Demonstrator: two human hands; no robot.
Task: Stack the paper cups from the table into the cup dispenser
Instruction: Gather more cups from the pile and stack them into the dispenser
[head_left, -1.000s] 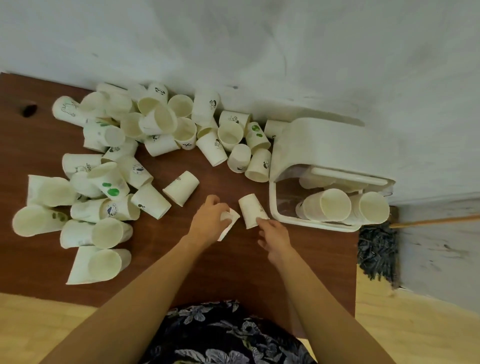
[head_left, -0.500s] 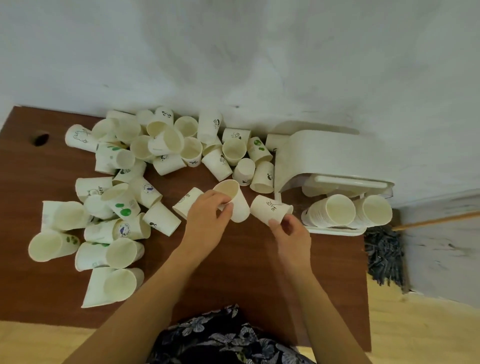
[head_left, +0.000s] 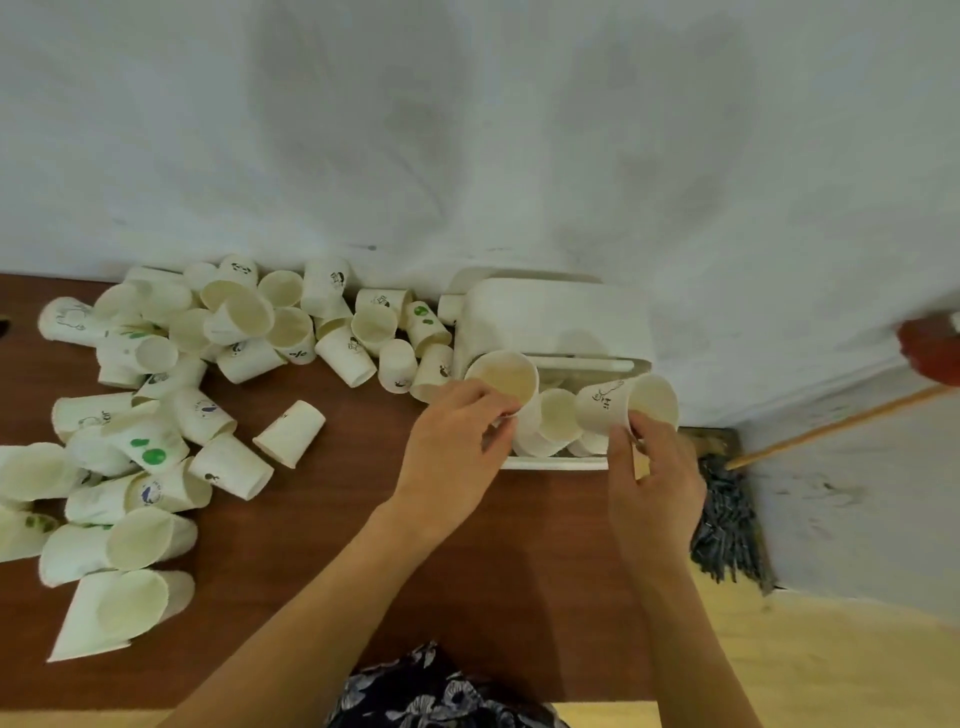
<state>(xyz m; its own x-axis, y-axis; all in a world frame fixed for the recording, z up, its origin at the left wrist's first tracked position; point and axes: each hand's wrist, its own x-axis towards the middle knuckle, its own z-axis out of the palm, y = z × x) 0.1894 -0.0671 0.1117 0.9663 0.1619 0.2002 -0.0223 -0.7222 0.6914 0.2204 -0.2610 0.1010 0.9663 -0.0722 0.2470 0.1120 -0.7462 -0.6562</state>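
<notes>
A cup (head_left: 506, 382) is pinched at its rim by the curled fingers of the left hand (head_left: 453, 457), its mouth turned toward the camera, and it is held at the front left of the dispenser (head_left: 553, 325). A second cup (head_left: 626, 404), printed with a small black drawing, is gripped between thumb and fingers of the right hand (head_left: 655, 483) and lies tilted, mouth to the right, at the dispenser's front right. Between the two hands, nested cups (head_left: 553, 423) are seen lying inside the dispenser's clear lower part, mouths forward. Just left of the left hand a single cup (head_left: 289, 433) lies on its side on the brown table (head_left: 322, 519). Farther left and beyond it, a loose heap of cups (head_left: 156, 395) is spread along the wall (head_left: 467, 130), some marked with green dots. To the right of the right hand, past the table edge, a mop head (head_left: 727, 525) with a wooden handle (head_left: 831, 434) is propped in the corner. Below the forearms, floral cloth (head_left: 431, 691) is visible
</notes>
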